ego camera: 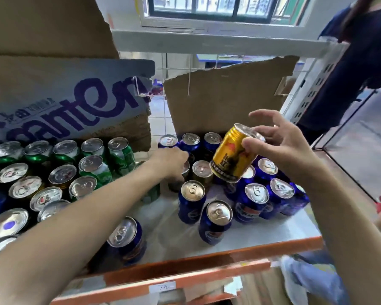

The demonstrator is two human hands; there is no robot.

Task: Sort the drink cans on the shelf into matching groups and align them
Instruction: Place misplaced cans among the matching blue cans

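My right hand holds a gold can tilted in the air above the shelf, thumb and fingers round its top end. My left hand reaches across to the middle of the shelf and closes over a dark can that it mostly hides. A gold-topped can stands just right of it. Blue cans stand to the right, in front and at the back. Green cans fill the left back.
Torn cardboard boxes stand behind the cans, a printed one on the left and a plain one at the back. The shelf has an orange front edge. Another person stands at the right. Mixed cans crowd the far left.
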